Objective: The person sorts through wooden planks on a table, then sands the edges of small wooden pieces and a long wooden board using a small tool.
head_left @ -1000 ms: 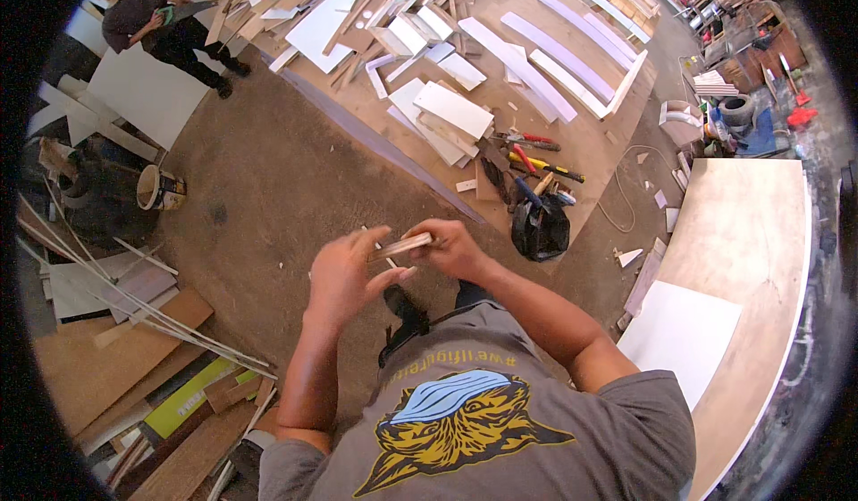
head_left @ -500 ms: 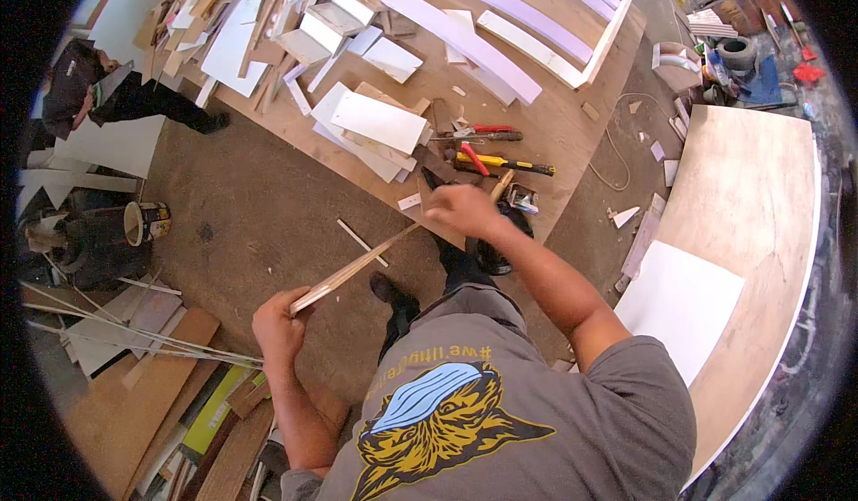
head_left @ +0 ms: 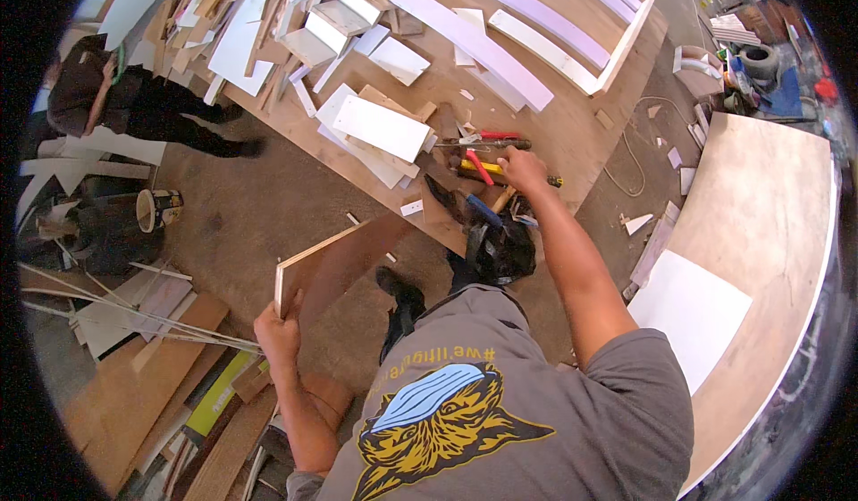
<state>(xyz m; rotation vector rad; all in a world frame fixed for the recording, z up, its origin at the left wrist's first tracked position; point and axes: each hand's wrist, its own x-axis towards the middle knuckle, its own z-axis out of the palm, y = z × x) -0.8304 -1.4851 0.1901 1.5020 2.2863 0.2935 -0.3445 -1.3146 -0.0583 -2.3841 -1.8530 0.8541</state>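
Brown board (head_left: 344,258), pale layered edge, probably plywood. Head view: you have your left hand (head_left: 279,333) wrapped round its near end, the board tilted above the floor (head_left: 237,224) beside the worktable (head_left: 581,148). Should handle stiff and fairly light; smooth face may slip, raw edge may splinter. Best hold: thumb and fingers across opposite faces. Your right hand (head_left: 525,170) is at the yellow-and-black handle (head_left: 554,181), fingers curled; can't tell whether they pinch it.
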